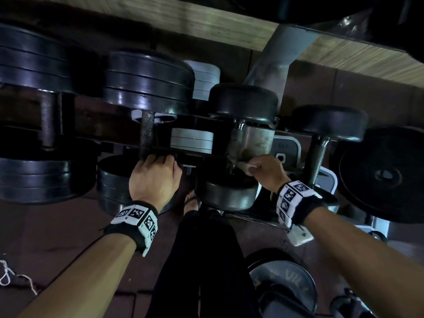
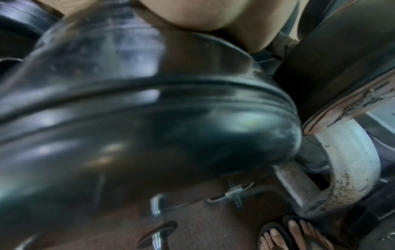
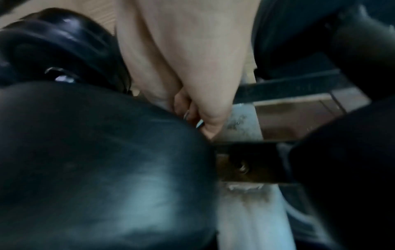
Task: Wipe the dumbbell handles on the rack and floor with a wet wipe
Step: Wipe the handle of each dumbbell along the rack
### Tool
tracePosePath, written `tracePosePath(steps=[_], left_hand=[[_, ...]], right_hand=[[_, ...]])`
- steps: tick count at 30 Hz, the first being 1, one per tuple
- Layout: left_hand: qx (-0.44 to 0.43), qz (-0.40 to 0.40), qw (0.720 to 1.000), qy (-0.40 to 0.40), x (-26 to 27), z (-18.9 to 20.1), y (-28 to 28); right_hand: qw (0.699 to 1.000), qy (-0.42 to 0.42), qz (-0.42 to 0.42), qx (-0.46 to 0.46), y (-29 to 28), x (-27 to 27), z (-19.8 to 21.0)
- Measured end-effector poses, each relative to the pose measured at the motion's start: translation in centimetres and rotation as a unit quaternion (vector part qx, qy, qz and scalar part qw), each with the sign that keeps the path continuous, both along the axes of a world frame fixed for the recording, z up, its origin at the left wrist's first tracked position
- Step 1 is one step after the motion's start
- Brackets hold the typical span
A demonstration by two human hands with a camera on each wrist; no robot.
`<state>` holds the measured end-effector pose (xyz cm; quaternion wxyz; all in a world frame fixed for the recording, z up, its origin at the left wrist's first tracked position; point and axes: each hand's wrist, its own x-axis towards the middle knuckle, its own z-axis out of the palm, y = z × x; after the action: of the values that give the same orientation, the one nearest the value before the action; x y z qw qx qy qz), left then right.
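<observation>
Several black dumbbells lie across a rack. My right hand (image 1: pixel 263 172) pinches a white wet wipe (image 1: pixel 246 167) and presses it against the near end of the middle dumbbell's handle (image 1: pixel 235 143), just above its near head (image 1: pixel 229 193). In the right wrist view the right hand's fingers (image 3: pixel 198 115) are curled beside that head (image 3: pixel 96 160). My left hand (image 1: pixel 153 175) grips the rack's black front rail (image 1: pixel 190 157) at the foot of a knurled handle (image 1: pixel 146 131). Its palm (image 2: pixel 203 15) sits over a large black dumbbell head (image 2: pixel 149 118). Other handles stand far left (image 1: pixel 47 122) and right (image 1: pixel 317 157).
A grey rack post (image 1: pixel 282 56) rises behind the middle dumbbell. A big black weight plate (image 1: pixel 385 175) leans at the right, and grey plates (image 1: pixel 191 140) lie under the rack. My leg (image 1: pixel 206 260) and sandalled foot (image 2: pixel 295 235) are on the brown floor, beside another plate (image 1: pixel 282 285).
</observation>
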<state>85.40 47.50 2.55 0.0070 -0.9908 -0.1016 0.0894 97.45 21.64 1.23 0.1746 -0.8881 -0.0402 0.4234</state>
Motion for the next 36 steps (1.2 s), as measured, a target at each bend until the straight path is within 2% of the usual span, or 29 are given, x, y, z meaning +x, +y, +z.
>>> tracePosePath(steps=[5,11,14,17,19,21,23,26,28,31,32,36], left_hand=[[-0.004,0.004,1.000,0.009,0.0,0.1,0.0],[-0.003,0.004,1.000,0.008,0.0,0.1,-0.1],[-0.002,-0.001,1.000,0.017,0.1,0.1,-0.1],[-0.001,-0.001,1.000,0.026,0.1,0.3,-0.1],[0.005,0.003,1.000,0.023,0.1,0.4,-0.2],[0.010,0.003,1.000,0.020,0.1,0.4,-0.4],[0.002,0.006,1.000,0.026,0.1,0.7,-0.4],[-0.055,0.053,0.996,0.039,0.7,1.5,-1.0],[-0.182,0.086,0.978,0.052,1.4,1.0,-2.4],[-0.422,0.075,0.898,0.098,2.4,0.3,-5.7],[-0.456,0.076,0.878,0.121,2.7,0.1,-6.6],[-0.503,0.068,0.844,0.171,3.2,-0.4,-6.9]], right_hand=[[0.997,0.023,-0.059,0.041,2.5,-1.2,-1.8],[0.994,-0.023,-0.067,0.083,0.9,-2.5,1.5],[0.991,-0.053,-0.024,0.122,1.3,-3.3,3.0],[0.980,-0.131,0.055,0.143,2.5,-3.9,2.7],[0.973,-0.160,0.067,0.153,3.1,-4.2,2.3],[0.975,-0.151,0.042,0.160,2.9,-4.2,2.1],[0.982,-0.108,0.036,0.152,2.9,-3.7,2.2],[0.990,-0.051,0.043,0.126,2.9,-2.6,2.4],[0.990,-0.022,-0.002,0.136,2.7,-2.8,2.3],[0.966,0.000,-0.150,0.210,1.7,-4.6,2.4],[0.955,-0.003,-0.186,0.231,1.5,-5.4,2.5],[0.909,-0.020,-0.297,0.293,1.3,-7.2,3.1]])
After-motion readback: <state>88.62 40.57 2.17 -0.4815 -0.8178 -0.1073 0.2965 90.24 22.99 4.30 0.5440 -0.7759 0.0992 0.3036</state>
